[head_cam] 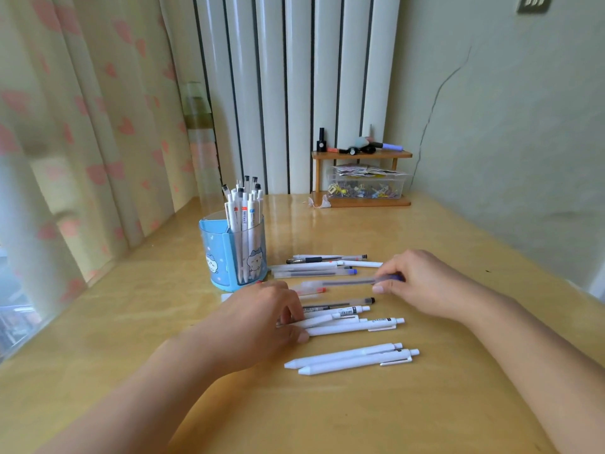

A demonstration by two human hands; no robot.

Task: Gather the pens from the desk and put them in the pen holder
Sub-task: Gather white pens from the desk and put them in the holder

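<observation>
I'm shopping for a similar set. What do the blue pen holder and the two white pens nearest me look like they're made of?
The pen holder looks like thin plastic: its right compartment is translucent, with pens showing through the wall, beside an opaque blue printed panel. The two white pens appear to be opaque, smooth plastic with a soft sheen and moulded clips. The frame can't confirm either material.

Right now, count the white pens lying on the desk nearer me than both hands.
2. The nearer white pen and the farther white pen lie side by side, touching, tips pointing left. Nothing there seems hidden.
</observation>
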